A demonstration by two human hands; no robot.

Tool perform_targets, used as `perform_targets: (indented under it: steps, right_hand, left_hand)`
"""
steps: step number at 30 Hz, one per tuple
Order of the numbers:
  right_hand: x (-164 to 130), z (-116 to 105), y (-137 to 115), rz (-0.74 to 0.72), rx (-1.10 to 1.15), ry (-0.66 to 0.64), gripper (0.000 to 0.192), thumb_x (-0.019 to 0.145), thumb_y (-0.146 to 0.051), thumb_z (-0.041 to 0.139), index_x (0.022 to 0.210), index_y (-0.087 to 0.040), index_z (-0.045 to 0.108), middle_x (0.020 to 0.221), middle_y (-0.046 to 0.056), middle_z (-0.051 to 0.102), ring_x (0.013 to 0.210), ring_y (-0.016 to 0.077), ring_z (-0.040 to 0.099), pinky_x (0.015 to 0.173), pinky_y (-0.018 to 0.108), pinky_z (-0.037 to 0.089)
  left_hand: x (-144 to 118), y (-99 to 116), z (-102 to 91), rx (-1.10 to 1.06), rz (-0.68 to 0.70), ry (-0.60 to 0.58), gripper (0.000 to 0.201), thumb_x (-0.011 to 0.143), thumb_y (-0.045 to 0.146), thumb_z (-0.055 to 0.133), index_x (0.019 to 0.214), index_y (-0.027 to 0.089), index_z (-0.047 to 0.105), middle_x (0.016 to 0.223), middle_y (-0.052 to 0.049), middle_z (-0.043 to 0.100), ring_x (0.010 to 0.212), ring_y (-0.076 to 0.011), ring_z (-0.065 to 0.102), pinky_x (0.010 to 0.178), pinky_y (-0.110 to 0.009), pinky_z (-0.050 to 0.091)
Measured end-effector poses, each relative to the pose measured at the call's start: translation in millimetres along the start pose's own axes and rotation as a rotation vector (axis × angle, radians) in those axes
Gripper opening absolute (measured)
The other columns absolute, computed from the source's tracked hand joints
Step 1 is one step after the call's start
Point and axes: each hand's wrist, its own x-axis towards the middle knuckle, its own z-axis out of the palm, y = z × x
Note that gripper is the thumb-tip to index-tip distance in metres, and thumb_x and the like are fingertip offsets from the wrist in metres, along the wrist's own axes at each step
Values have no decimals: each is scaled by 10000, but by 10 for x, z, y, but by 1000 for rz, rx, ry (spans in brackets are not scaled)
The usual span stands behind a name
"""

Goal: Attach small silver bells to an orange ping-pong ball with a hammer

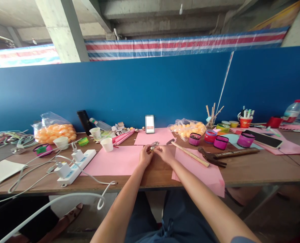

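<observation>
Head cam view, and honestly the risky bit is dead centre: a small, shiny gold-and-silver cluster of metallic bits [153, 147] sits between both hands, just over the brown wooden table [241, 172]. Left hand [145, 156] is curled mostly closed with the cluster at its fingertips, so that looks like the main hold. Right hand [164, 153] is part-closed, thumb and finger brought together at the piece, but I can't tell if it's really gripping or just touching. Pieces that tiny and slick could easily slip if the left fingers loosen, and I reckon anything round would roll toward the front edge and drop. Lower left of the frame there's a thick white plastic cable [63, 197] hanging past the edge, not far from the left forearm; snag that and the white rectangular power strip [77, 168] might get yanked. Right of centre, a pink paper sheet [208, 174] overhangs the front edge under the right forearm, so a careless elbow could drag it, plus the dark-headed hammer with a pale wooden handle [190, 153] lying partly across it. The dark claw hammer with a brown handle [223, 155] is right next to that, so it could get shoved too. Also, the white paper cup [107, 144] left of centre looks light enough to tip if bumped.
</observation>
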Motion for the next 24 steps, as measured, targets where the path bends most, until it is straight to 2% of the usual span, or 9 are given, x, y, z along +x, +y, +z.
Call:
perform_targets:
  steps: [8,24]
  right_hand:
    - [8,-3,9,9,-16,-8,228,711,-359,559,680,-142,622,802,67,676,758,187,600,723,297,432]
    - [8,5,35,34,-38,22,214,709,-344,563,691,-143,637,768,60,687,728,185,615,692,281,445]
  left_hand:
    - [25,-52,-3,-25,-18,27,443,602,93,643,1030,169,562,1011,-87,619,892,-185,602,797,-334,485]
    - [1,14,-8,44,21,1,343,620,116,633,957,175,601,945,-64,639,844,-170,604,759,-316,489]
